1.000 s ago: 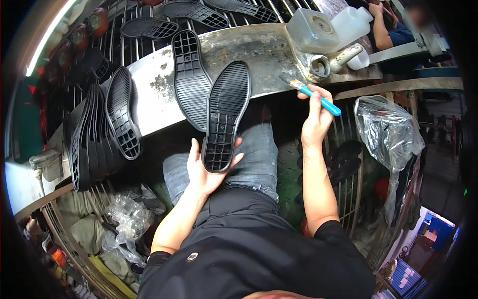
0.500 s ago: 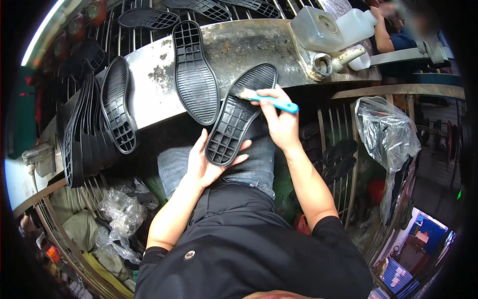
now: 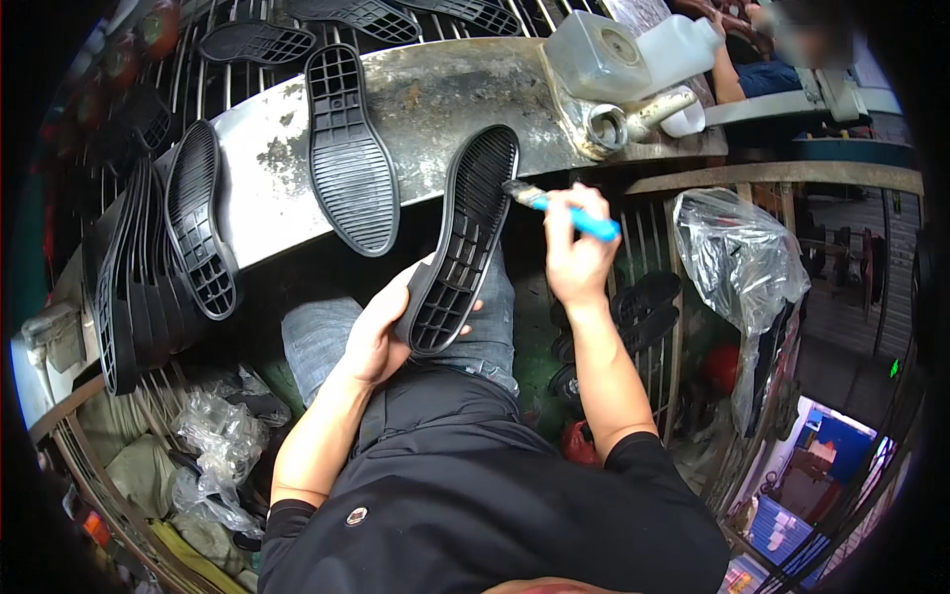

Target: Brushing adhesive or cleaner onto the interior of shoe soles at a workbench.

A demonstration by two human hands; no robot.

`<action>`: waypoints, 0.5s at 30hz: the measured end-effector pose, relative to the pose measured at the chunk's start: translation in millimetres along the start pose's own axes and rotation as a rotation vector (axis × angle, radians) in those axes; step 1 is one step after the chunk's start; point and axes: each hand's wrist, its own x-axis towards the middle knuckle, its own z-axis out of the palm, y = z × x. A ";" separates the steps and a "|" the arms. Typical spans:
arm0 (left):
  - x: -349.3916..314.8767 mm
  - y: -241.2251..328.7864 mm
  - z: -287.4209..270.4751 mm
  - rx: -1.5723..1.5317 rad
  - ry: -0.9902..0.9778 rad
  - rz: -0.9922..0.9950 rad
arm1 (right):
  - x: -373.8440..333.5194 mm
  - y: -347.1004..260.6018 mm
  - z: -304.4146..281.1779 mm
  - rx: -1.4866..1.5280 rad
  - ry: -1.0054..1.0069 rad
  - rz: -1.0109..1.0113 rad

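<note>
My left hand (image 3: pixel 381 332) grips a black rubber shoe sole (image 3: pixel 463 247) by its heel end, fingers wrapped behind it. The sole is tilted, its ribbed and gridded face toward me and its toe by the bench edge. In my right hand (image 3: pixel 577 252) is a paintbrush (image 3: pixel 564 211) with a blue handle. Its bristles touch, or nearly touch, the sole's right rim near the toe. Left of the held sole, a second shoe sole (image 3: pixel 353 148) lies on the bench with its lower end over the edge. Another sole (image 3: pixel 201 213) leans beside a row of upright soles (image 3: pixel 134 282).
The stained metal bench (image 3: pixel 445 84) carries a translucent square container (image 3: pixel 594 59), a white bottle (image 3: pixel 683 54) and a pipe fitting (image 3: pixel 606 129). More soles (image 3: pixel 361 18) rest on a rack behind. Plastic wrap (image 3: pixel 742 257) hangs over a rail at right. Another person's arm (image 3: pixel 727 74) shows beyond.
The held sole has turned more upright and onto its edge. My right hand has moved the brush from the sole's middle to its right rim. The whole view has shifted slightly.
</note>
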 end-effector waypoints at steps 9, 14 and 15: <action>10.0 -6.6 -24.5 -0.242 0.137 0.008 | 38.6 44.0 -33.4 -0.279 0.202 0.134; 13.7 -8.5 -14.0 -0.459 0.160 0.045 | 14.2 21.1 12.0 0.310 0.219 0.355; 14.2 -9.3 -14.1 -0.469 0.181 0.061 | 7.8 11.8 27.8 0.529 0.108 0.406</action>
